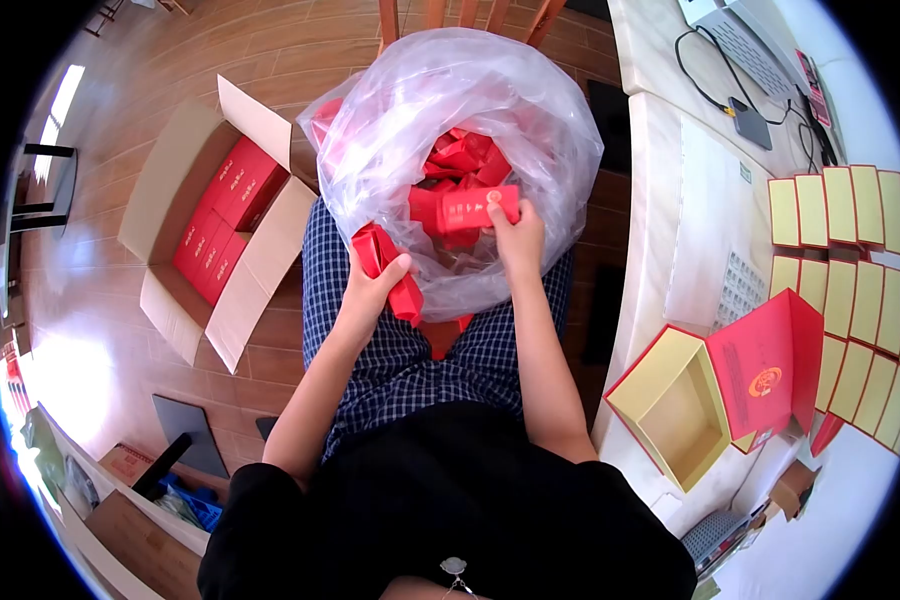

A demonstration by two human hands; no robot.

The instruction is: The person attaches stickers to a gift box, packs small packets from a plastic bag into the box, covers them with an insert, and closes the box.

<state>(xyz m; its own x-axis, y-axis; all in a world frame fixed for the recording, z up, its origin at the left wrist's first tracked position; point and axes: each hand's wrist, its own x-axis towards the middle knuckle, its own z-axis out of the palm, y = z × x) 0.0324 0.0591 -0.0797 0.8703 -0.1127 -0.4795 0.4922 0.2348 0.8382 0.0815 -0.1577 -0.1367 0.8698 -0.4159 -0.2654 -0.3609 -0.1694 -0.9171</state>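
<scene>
A large clear plastic bag (555,120) stands open between my knees, holding several small red packets (462,152). My left hand (368,288), at the bag's near left rim, is closed around shiny red packets (373,250); whether there is one or more I cannot tell. Over the bag's mouth, my right hand (519,240) pinches the right end of a flat red packet (462,208) with pale printing and a round gold mark. That packet's face is turned up towards me. Its left end overlaps other red packets in the bag.
On the floor at left, an open cardboard box (175,150) contains red printed boxes (235,190). The counter (650,200) at right bears an open red-and-gold gift box (670,400) and rows of gold-faced boxes (840,290). Chair slats (437,14) rise behind the bag.
</scene>
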